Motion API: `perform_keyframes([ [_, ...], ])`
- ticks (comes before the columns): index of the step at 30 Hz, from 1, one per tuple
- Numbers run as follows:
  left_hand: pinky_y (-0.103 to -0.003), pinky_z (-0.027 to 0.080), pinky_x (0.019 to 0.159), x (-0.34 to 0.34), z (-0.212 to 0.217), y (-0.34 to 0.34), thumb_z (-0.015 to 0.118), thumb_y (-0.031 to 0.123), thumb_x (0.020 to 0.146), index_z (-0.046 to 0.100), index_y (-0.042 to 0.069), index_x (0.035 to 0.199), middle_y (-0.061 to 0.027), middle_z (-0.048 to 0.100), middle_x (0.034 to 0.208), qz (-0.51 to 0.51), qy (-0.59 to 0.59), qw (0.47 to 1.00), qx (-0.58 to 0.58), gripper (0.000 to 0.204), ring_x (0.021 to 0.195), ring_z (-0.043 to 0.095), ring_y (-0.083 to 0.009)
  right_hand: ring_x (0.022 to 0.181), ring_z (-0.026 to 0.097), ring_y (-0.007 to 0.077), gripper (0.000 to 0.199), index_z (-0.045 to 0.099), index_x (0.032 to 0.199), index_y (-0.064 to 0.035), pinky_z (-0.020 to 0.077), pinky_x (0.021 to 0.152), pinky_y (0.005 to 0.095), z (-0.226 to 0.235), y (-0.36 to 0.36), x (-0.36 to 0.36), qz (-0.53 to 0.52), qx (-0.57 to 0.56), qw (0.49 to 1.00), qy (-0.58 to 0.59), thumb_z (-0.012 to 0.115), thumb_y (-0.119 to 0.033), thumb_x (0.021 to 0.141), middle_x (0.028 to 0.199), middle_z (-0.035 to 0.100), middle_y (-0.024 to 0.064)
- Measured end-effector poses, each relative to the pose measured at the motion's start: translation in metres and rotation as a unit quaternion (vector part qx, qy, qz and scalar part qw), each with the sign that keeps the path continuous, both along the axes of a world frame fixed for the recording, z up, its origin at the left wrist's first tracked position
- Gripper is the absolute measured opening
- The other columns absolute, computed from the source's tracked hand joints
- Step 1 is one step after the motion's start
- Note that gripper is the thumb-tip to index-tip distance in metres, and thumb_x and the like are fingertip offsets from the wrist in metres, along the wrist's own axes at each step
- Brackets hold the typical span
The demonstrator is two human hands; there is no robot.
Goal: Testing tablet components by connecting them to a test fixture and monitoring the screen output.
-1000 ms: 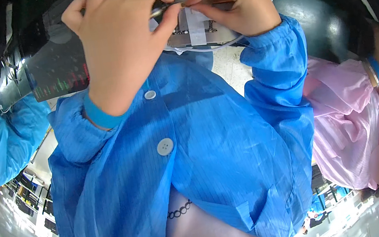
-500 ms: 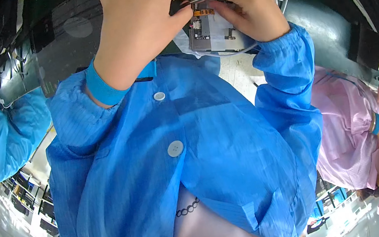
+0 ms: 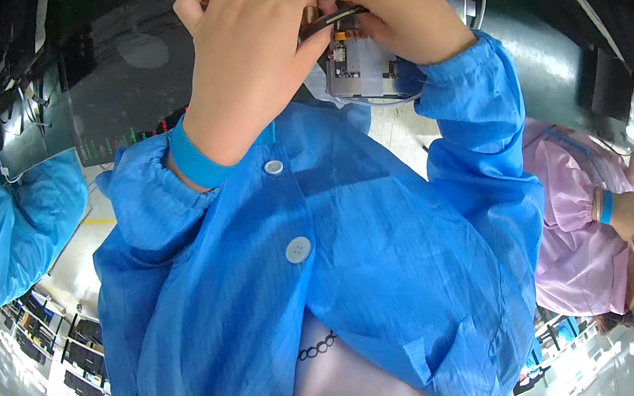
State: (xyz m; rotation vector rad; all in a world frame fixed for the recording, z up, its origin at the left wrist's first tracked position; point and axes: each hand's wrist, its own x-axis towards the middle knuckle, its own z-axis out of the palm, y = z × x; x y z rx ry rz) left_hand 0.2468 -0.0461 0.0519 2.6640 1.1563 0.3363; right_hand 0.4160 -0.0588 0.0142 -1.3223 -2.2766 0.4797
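left hand pinches dark narrow strip, long axis sideways toward right hand, whose grip cannot be told; orange ribbon cable just beside.

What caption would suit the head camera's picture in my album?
A left hand and right hand meet at a dark curved strip above a circuit board.

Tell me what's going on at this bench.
A person in a blue smock is working with both hands over an open electronic device with exposed circuitry. The left hand pinches a thin dark strip; the right hand is at its other end, though whether it grips the strip is unclear. An orange piece shows just below the strip. To the right, someone in pink sits nearby.
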Motion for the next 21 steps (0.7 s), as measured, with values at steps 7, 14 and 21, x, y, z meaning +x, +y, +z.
perform_keyframes([
  [7, -0.041, 0.027, 0.084, -0.015, -0.029, 0.001, 0.07, 0.023, 0.069, 0.066, 0.013, 0.078, 0.0018, 0.057, 0.102, 0.002, -0.047, 0.997, 0.059, 0.014, 0.101, 0.046, -0.0202, 0.08, 0.051, 0.0266, 0.029, 0.065, 0.083, -0.008, 0.0394, 0.07, 0.0357, -0.005, 0.001, 0.008, 0.031, 0.082, 0.994, 0.061, 0.057, 0.013, 0.063, 0.089, 0.053, 0.0087],
  [14, -0.04, 0.027, 0.085, -0.014, -0.024, 0.001, 0.068, 0.022, 0.072, 0.063, 0.014, 0.079, 0.0032, 0.057, 0.109, 0.004, -0.058, 0.998, 0.027, 0.012, 0.103, 0.046, -0.02, 0.079, 0.055, 0.0251, 0.014, 0.065, 0.084, -0.0123, 0.0409, 0.069, 0.0367, -0.01, -0.006, 0.019, -0.026, 0.071, 0.996, 0.035, 0.064, -0.004, 0.072, 0.088, 0.058, 0.0043],
  [21, -0.041, 0.028, 0.092, -0.03, -0.005, 0.004, 0.069, 0.026, 0.071, 0.058, 0.013, 0.103, -0.0039, 0.051, 0.122, -0.043, -0.076, 0.996, -0.024, 0.036, 0.111, 0.045, -0.024, 0.079, 0.057, 0.0278, 0.013, 0.063, 0.087, -0.0053, 0.0441, 0.07, 0.0361, 0.024, -0.05, 0.012, -0.204, 0.039, 0.974, 0.086, 0.06, 0.0, 0.075, 0.088, 0.058, 0.0101],
])
